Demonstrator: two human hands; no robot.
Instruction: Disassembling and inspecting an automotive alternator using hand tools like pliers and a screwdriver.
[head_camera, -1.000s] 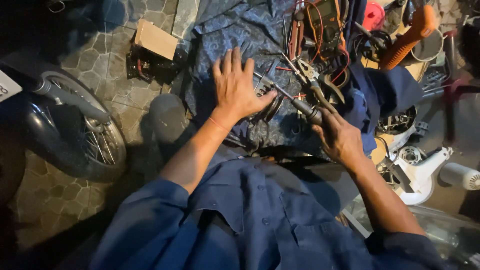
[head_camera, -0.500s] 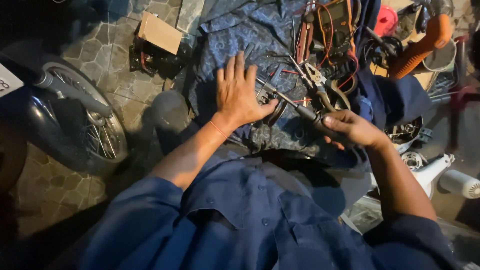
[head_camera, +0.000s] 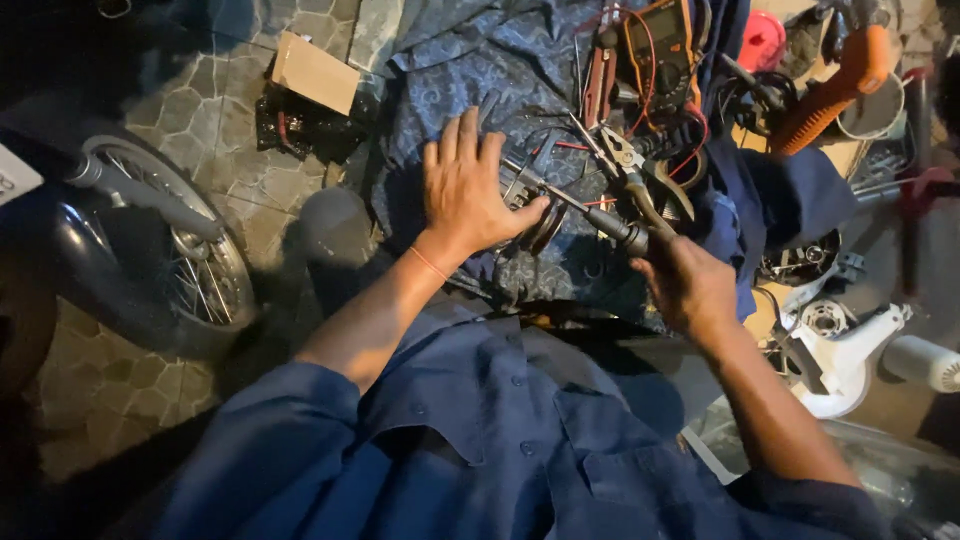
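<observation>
My left hand lies flat, fingers spread, on a blue patterned cloth, its thumb against a small dark round metal part. My right hand grips the dark handle of a screwdriver. Its thin shaft runs up and left, and the tip reaches the part beside my left thumb. Both forearms come out of dark blue shirt sleeves at the bottom of the view.
Pliers, a multimeter with red leads and several hand tools lie on the cloth behind my hands. A motorcycle wheel stands at left on the stone paving, near a cardboard box. White fan parts and an orange handle are at right.
My right hand has slid a little lower and right along the screwdriver handle. My left hand stays flat on the cloth. The view has shifted slightly.
</observation>
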